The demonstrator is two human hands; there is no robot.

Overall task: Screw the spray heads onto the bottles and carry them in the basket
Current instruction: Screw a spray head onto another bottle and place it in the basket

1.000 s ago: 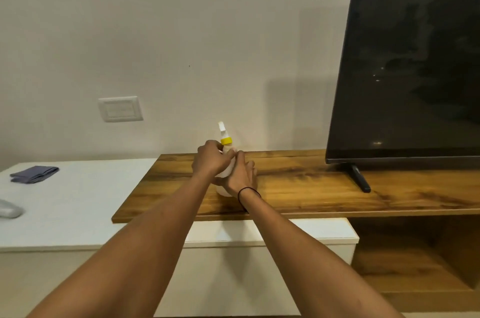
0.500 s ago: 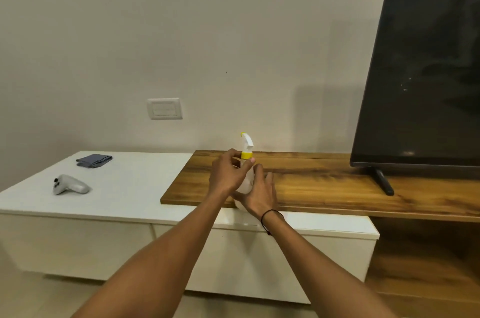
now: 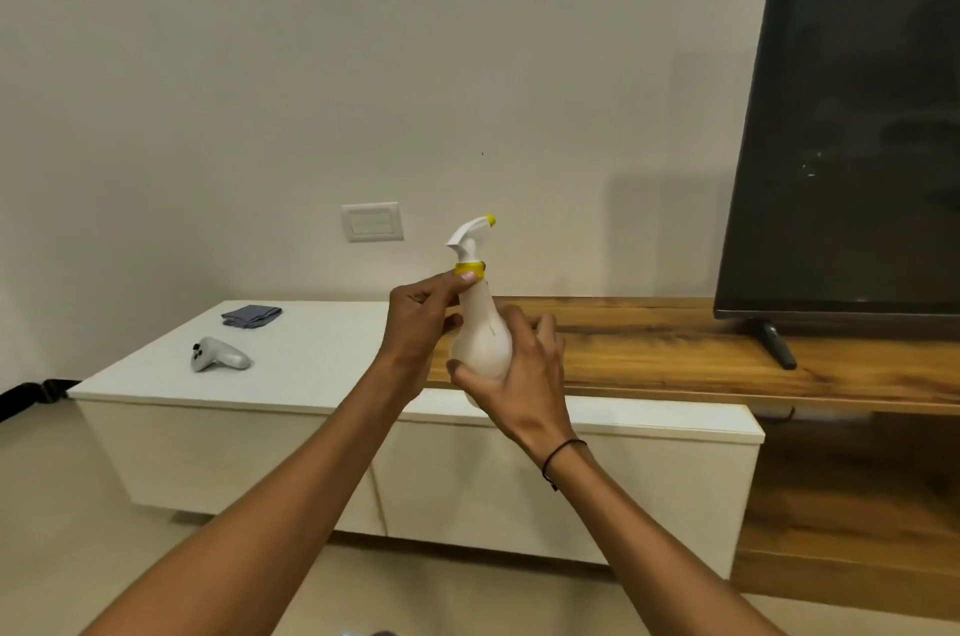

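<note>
I hold a white spray bottle (image 3: 480, 334) upright in the air in front of the cabinet. My right hand (image 3: 519, 375) wraps its round lower body from the right. My left hand (image 3: 421, 318) pinches the yellow collar (image 3: 470, 270) at the bottle's neck with thumb and fingertips. The white spray head (image 3: 470, 235) with a yellow nozzle tip sits on top and points right. No basket is in view.
A white low cabinet (image 3: 311, 375) carries a white game controller (image 3: 218, 354) and a folded grey-blue cloth (image 3: 252, 315). A wooden shelf (image 3: 701, 354) runs to the right under a large dark TV (image 3: 852, 126). A wall switch plate (image 3: 372, 221) is behind.
The bottle has been lifted off the wooden shelf and brought toward me. The spray head has turned so its nozzle points right. The view has shifted left and back.
</note>
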